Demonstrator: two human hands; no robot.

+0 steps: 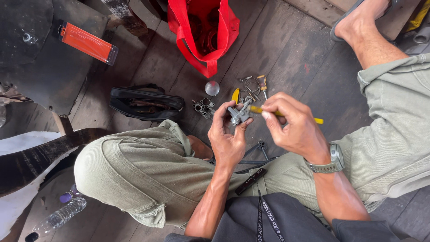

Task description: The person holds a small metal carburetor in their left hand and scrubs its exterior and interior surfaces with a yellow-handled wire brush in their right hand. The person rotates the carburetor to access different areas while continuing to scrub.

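Note:
My left hand (227, 136) pinches a small grey metal part (238, 114) between thumb and fingers, held above the wooden floor. My right hand (293, 127), with a grey watch on its wrist, grips a thin yellow-handled tool (316, 120) whose tip meets the metal part. I sit with my knees apart in olive trousers. Below the hands, small metal fittings (204, 107), a clear round cap (212, 88), wire rings (252, 86) and a yellow-handled tool (235, 95) lie on the floor.
A red bag (210, 31) stands open at the top. A black pouch (145, 103) lies to the left, an orange case (87, 42) on a dark surface. Pliers (255, 154) and a dark tool (251, 180) rest near my legs. Plastic bottles (58, 218) lie bottom left.

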